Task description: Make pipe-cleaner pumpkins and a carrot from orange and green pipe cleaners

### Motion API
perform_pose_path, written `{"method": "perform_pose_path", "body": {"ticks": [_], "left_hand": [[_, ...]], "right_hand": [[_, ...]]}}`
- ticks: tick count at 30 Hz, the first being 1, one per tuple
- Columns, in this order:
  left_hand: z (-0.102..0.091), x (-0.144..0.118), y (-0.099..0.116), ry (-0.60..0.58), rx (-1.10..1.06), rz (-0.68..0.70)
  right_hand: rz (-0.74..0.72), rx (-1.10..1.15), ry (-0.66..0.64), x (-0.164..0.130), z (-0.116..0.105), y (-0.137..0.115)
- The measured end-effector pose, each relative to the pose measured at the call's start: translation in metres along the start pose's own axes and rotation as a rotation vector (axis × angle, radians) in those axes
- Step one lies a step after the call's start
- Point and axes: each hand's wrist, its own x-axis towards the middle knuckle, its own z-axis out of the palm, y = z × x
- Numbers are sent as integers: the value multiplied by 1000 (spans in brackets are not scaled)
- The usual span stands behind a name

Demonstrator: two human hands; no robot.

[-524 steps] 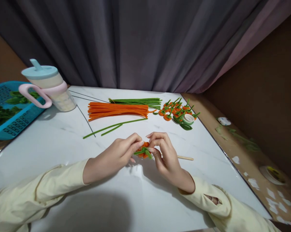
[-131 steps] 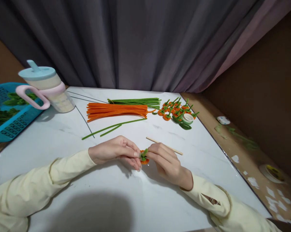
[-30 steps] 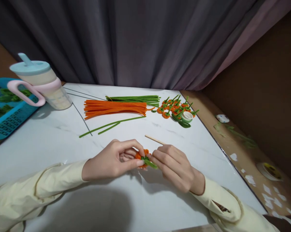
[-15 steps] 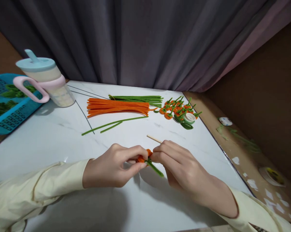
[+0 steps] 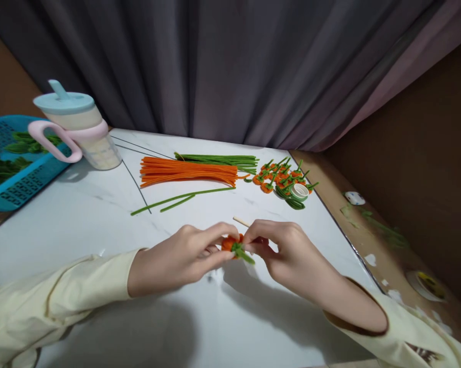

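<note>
Pinching the small orange pipe-cleaner flower between both sets of fingertips, I hold it just above the white table. My left hand grips its left side; my right hand grips the right, closed on its green stem. A wooden stick protrudes behind my right fingers.

Light falls from above and behind onto the white table, which gleams softly. A broad shadow pools at the near edge. The curtain stays dim. Edges bend outward; far corners look soft.
</note>
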Motion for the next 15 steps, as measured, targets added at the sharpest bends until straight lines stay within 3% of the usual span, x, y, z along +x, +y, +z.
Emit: {"method": "perform_pose_path", "body": {"ticks": [4, 8, 15], "left_hand": [[-12, 5, 5, 21, -181, -197], [-18, 11, 14, -6, -205, -252], [-13, 14, 12, 1, 219, -104]], "right_hand": [[-164, -102, 168, -4, 4, 2], [-389, -266, 309, -2, 11, 3], [-663, -522, 418, 1, 23, 17]]}}
